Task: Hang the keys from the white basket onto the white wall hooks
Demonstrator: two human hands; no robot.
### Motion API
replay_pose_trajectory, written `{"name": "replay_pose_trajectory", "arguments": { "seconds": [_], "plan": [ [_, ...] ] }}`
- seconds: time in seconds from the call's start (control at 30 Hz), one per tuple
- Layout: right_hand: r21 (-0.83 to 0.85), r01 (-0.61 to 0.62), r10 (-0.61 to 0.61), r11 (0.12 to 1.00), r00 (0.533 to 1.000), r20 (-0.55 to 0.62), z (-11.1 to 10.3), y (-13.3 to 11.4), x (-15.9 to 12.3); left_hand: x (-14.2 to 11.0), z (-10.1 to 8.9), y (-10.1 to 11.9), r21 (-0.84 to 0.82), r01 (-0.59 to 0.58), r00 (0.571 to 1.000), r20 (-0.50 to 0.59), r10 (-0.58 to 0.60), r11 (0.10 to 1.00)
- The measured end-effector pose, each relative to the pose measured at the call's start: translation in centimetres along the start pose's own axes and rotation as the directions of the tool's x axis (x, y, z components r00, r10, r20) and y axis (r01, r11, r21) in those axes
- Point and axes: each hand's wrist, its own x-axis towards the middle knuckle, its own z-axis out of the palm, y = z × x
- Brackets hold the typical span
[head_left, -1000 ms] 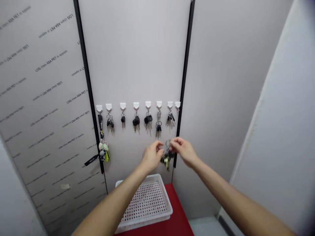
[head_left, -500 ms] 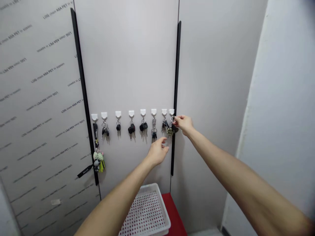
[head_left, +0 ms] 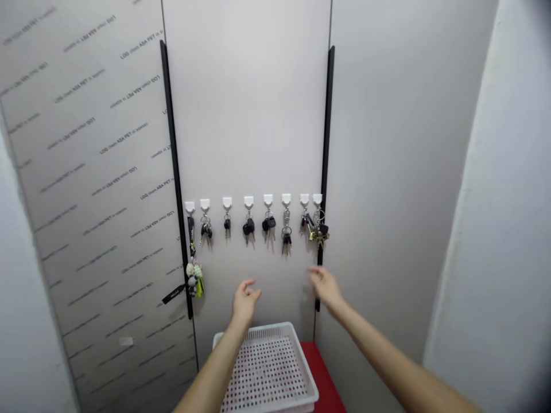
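Observation:
A row of white hooks (head_left: 268,198) runs across the pale panel, and a bunch of keys hangs from each. On the rightmost hook is a keyring bunch (head_left: 320,234) with a large ring and brassy pieces, lying over the black handle strip. My right hand (head_left: 327,289) is below that bunch, apart from it, slightly blurred, its fingers stretched out and holding nothing. Lower and to the left, my left hand (head_left: 244,303) hangs in the air above the basket, empty, with fingers apart. At the far left hook hangs a long strap with plush charms (head_left: 194,278).
A white perforated basket (head_left: 307,376) stands on a red surface (head_left: 322,373) below the hooks. Two long black handle strips (head_left: 175,155) run upright along the panel's sides. A white wall (head_left: 503,229) rises at the right.
My right hand has let go of the rightmost keyring and dropped below it; the bunch now hangs from its hook. My left hand has moved down and left. The view has shifted slightly.

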Motion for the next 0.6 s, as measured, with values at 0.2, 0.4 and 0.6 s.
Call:
{"name": "replay_pose_trajectory", "arguments": {
  "seconds": [0.2,0.4,0.6],
  "plan": [
    [0.131,0.285,-0.302,0.95,0.944,0.136,4.1,-7.1,-4.2,-2.2,-1.9,5.7,-0.154,-0.286,0.949,0.089,0.302,0.946],
    [0.429,0.464,-0.512,0.775,0.859,-0.005,2.6,-14.5,-3.4,-3.2,-2.7,12.7,-0.278,-0.471,0.841,0.145,0.522,0.837],
    [0.501,0.438,-0.511,0.747,0.859,0.012,3.1,-13.8,-3.1,-3.1,-2.1,12.2,-0.309,-0.431,0.844,0.195,0.5,0.848]
  ]
}}
